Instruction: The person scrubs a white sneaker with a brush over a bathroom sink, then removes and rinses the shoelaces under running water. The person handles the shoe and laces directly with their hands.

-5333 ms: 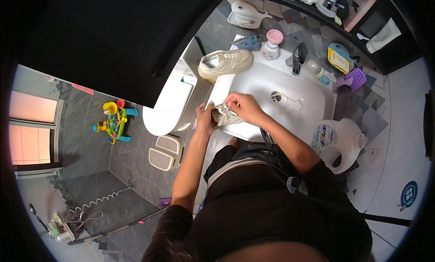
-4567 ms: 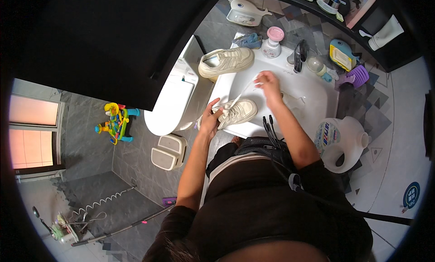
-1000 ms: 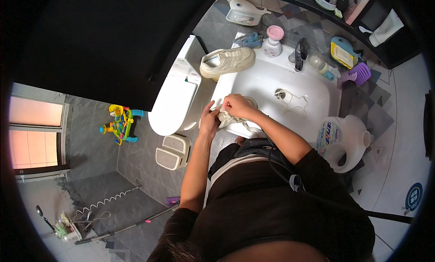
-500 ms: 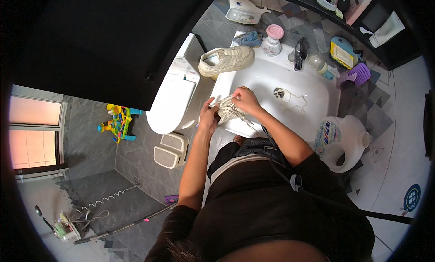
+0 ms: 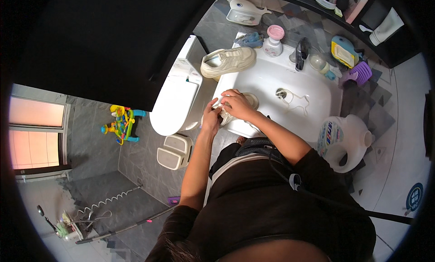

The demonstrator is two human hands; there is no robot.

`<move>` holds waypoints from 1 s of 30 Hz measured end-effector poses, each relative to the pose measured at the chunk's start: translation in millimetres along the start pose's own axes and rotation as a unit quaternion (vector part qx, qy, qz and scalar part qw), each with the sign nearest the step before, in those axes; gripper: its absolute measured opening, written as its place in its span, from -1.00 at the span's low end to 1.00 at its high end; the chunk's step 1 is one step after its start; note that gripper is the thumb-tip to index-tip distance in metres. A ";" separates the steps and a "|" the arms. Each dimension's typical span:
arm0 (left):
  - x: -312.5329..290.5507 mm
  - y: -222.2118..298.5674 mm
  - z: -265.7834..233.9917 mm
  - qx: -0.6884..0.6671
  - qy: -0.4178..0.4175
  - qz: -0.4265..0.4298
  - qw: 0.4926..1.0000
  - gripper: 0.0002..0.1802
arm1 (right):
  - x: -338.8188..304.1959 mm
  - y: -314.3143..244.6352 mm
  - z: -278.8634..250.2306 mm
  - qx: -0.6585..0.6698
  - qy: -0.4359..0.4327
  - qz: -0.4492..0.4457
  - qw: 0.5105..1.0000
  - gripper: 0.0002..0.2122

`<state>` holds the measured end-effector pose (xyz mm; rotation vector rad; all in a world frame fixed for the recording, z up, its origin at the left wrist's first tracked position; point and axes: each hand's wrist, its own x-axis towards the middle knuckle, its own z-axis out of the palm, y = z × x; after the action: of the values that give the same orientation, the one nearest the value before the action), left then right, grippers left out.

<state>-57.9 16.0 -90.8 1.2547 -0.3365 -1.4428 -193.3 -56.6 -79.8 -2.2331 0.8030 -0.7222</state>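
Observation:
A cream shoe [image 5: 252, 100], partly covered by my hands, is held at the near left edge of the white sink [image 5: 312, 85]. My left hand [image 5: 211, 119] grips its opening end, the thumb on top. Over the upper lies my right hand [image 5: 237, 105], fingers bent and pressed against the shoe near my left thumb; whether they pinch a lace is hidden. Another cream shoe [image 5: 230, 62], without a lace in view, rests on the sink's far left corner. A loose off-white shoelace [image 5: 302, 101] lies in the basin beside the drain.
Behind the basin stand a pink-topped pump bottle [image 5: 273, 41], a blue cloth [image 5: 249, 39] and a dark faucet [image 5: 301, 53]. A large whitish jug [image 5: 346, 142] sits right of the sink. To the left are a toilet [image 5: 174, 105] and a step stool [image 5: 174, 152].
The shoe in my hands has turned, its rounded end now showing toward the basin. My right hand has come down flatter over it, closer to my left hand.

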 end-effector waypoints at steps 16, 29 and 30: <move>-5.7 6.3 9.9 -0.032 0.010 -0.020 0.999 -0.50 | -7.1 36.8 -6.0 0.184 0.236 0.212 0.930 -0.79; -1.8 3.0 6.5 -0.015 0.003 -0.008 1.000 -0.49 | -3.5 7.7 -4.5 -0.102 -0.007 -0.001 0.995 -0.95; -3.4 4.0 8.6 -0.022 0.006 -0.011 1.000 -0.48 | -4.2 9.4 -5.7 -0.105 0.000 0.007 0.994 -0.95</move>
<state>-63.5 13.9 -82.7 1.2338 -0.2826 -1.4530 -203.1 -61.5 -84.1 -2.4106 0.9316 -0.6579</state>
